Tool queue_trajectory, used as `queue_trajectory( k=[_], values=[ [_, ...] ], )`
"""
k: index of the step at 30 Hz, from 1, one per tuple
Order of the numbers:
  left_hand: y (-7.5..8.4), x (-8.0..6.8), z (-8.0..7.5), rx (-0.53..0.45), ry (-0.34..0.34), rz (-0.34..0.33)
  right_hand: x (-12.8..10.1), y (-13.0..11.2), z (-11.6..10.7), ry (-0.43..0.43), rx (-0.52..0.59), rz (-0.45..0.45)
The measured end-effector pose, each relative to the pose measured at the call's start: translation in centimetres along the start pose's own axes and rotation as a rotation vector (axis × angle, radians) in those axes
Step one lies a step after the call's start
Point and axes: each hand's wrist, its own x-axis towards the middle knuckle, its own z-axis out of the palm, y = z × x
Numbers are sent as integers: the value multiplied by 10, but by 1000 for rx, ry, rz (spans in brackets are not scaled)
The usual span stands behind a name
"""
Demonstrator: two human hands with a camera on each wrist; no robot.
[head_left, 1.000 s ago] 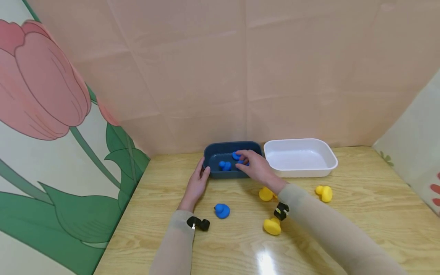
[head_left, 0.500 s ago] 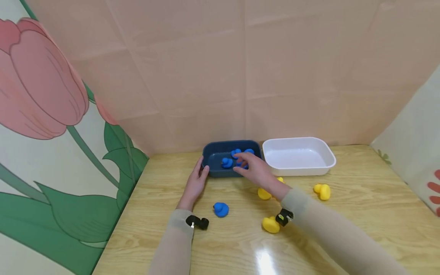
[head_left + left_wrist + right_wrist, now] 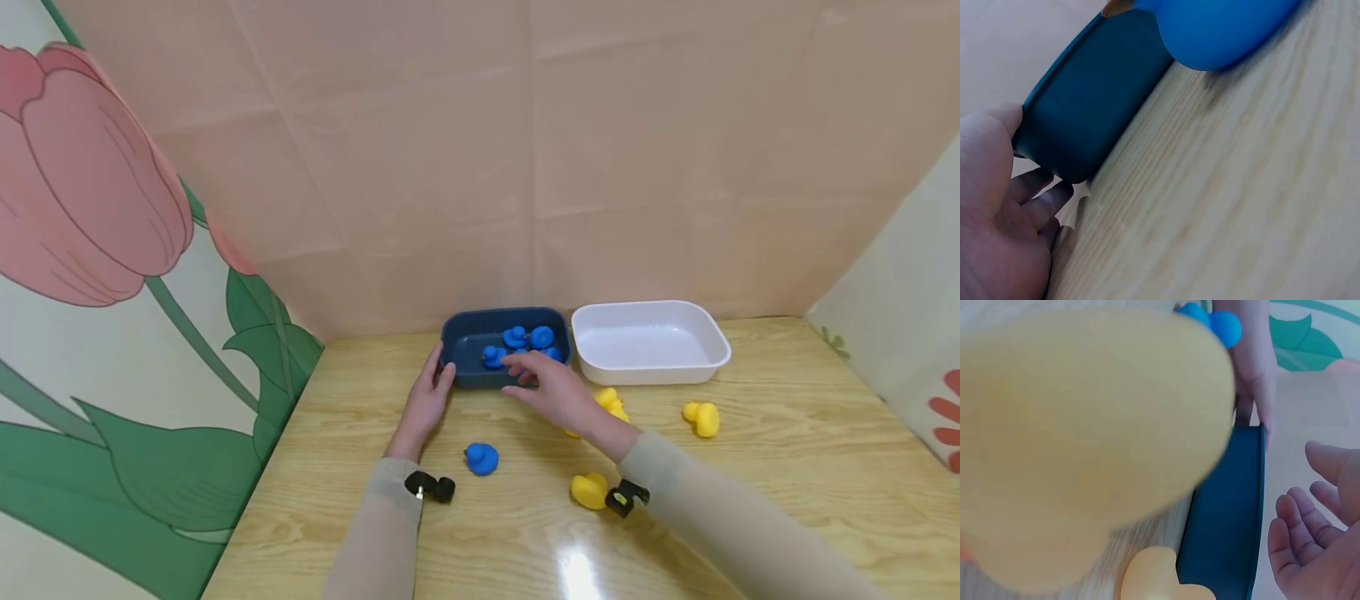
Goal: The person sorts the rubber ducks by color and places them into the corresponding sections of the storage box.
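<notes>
My left hand holds the left end of a dark blue tray, thumb at the near corner and fingers along the end. In the left wrist view the thumb meets the rim of the tray and the fingers curl by its end. Several blue rubber ducks lie in the tray, some partly hidden by my right hand. That hand is over the tray's near edge, fingers loosely bent and apart, holding nothing. Another blue duck sits on the table in front of the tray.
A white tray stands right of the dark one. Yellow rubber ducks lie on the wooden table: one duck at right, another yellow duck near my right wrist camera, and yellow ones partly behind my right forearm. A pink-beige backdrop rises behind.
My right hand has drawn back from inside the tray toward its near edge, uncovering more blue ducks. The left hand stays at the tray's left end.
</notes>
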Motion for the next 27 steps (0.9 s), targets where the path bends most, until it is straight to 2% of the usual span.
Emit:
queue_trajectory(
  k=[13, 23, 27],
  values=[
    [3, -2, 0, 4, 9, -7, -13, -14, 8, -86, 24, -59],
    [3, -2, 0, -9, 9, -10, -21, -20, 16, -184, 66, -12],
    [3, -2, 0, -5, 10, -8, -24, -21, 20, -222, 61, -37]
  ],
)
